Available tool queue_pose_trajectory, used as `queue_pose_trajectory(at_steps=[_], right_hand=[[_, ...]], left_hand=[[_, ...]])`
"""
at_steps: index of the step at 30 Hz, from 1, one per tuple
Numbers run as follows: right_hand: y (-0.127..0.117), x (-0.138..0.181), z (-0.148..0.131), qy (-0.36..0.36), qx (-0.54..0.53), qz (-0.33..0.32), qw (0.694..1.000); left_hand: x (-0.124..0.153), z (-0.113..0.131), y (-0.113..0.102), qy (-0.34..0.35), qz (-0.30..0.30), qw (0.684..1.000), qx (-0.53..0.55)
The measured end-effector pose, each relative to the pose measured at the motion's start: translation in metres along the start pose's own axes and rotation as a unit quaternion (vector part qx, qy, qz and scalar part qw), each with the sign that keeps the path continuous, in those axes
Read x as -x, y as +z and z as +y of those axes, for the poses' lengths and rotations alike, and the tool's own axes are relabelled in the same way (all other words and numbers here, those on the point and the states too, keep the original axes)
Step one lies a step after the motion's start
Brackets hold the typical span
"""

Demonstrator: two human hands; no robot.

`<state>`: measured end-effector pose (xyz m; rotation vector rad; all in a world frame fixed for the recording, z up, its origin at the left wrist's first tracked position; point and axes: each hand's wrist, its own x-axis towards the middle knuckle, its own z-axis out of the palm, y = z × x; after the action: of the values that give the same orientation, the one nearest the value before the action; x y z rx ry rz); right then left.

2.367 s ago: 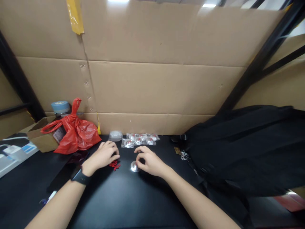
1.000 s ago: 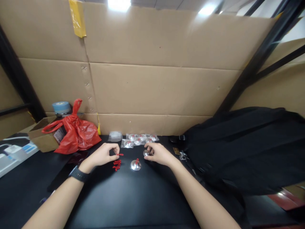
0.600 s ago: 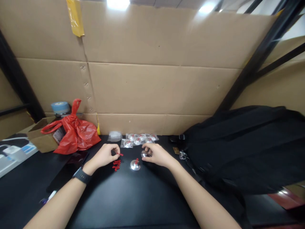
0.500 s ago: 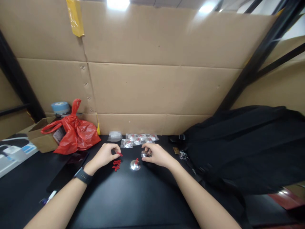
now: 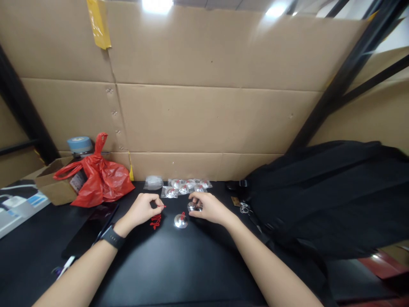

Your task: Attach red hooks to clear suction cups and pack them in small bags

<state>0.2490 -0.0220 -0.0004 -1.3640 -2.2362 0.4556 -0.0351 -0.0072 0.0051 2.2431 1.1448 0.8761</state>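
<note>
My left hand [image 5: 147,209] pinches a short red cord [image 5: 164,207] between thumb and forefinger, its end sticking out to the right. Below it a small heap of red cords [image 5: 155,221] lies on the black table. My right hand [image 5: 206,207] curls its fingers around a shiny silver finger cymbal [image 5: 192,207]; the palm side is partly hidden. Between the hands and a little nearer, a domed finger cymbal [image 5: 180,221] with a red cord through its top rests on the table. Several bagged cymbals [image 5: 183,188] lie behind, beside a stack of clear plastic bags [image 5: 154,182].
A red plastic bag [image 5: 102,181] and a cardboard box [image 5: 54,183] stand at the left, with a dark tablet [image 5: 91,226] and a white power strip [image 5: 22,211] nearer. A black backpack [image 5: 332,200] fills the right side. A cardboard wall [image 5: 198,119] closes off the back.
My left hand has turned slightly, and the red cord's end now points out to the right. My right hand stays nearly in place around the cymbal.
</note>
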Motion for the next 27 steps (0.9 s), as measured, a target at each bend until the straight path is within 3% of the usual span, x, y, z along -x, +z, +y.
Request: queue_pose_trajectory(at_steps=[7,21,27], right_hand=[[0.000,0.000,-0.004,-0.007,-0.018,0.005,1.000],[0.015,0.004,-0.044,-0.125,-0.176,0.084,0.973],[0.025,0.007,-0.053,-0.111,-0.245,0.126,0.955]], left_hand=[[-0.001,0.005,0.002,0.005,0.010,1.000,0.022],[0.004,0.032,0.012,0.016,0.049,0.994,0.093],[0.008,0.039,0.022,-0.012,0.059,0.989,0.134]])
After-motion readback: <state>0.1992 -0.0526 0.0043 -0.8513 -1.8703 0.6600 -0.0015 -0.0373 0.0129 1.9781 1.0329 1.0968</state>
